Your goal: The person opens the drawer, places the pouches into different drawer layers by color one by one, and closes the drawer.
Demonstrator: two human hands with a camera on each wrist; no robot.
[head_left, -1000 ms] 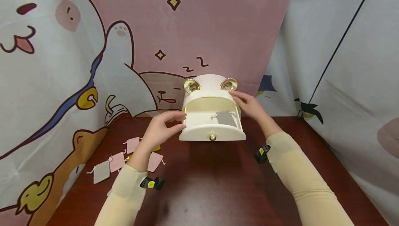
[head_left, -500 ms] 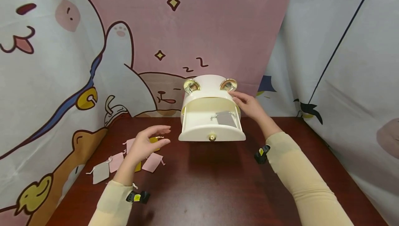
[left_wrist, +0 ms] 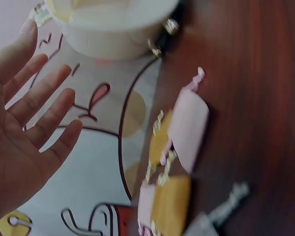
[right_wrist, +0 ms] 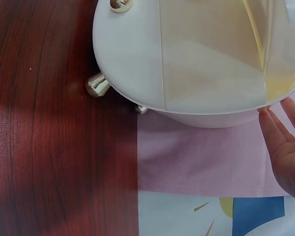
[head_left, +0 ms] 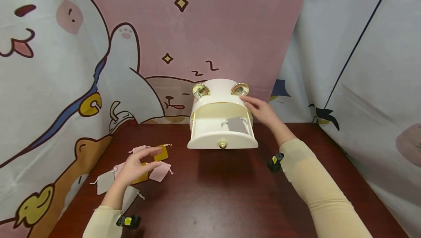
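A cream box (head_left: 219, 92) with two round gold-rimmed ears stands at the back of the table. Its front drawer (head_left: 197, 142), with a gold knob, is pulled out, and a grey drawstring pouch (head_left: 237, 125) lies inside at the right. My right hand (head_left: 263, 112) touches the box's right side; in the right wrist view its fingers (right_wrist: 273, 130) meet the rim, fairly straight. Over the small pouches at the left hovers my left hand (head_left: 135, 167), fingers extended and holding nothing. Nearest it are a mustard pouch (head_left: 162, 153), a pink pouch (head_left: 160, 171) and another mustard pouch (head_left: 141, 179).
Two grey pouches lie further left and nearer, one grey pouch (head_left: 105, 182) flat and another grey pouch (head_left: 129, 197) partly behind my left wrist. Pink pouches show behind the hand. A printed cartoon cloth (head_left: 230, 30) hangs behind the dark red wooden table (head_left: 223, 194).
My left hand has left the drawer's left side and moved left and toward me, over the pouches. My right hand stays at the box. The drawer remains pulled out.
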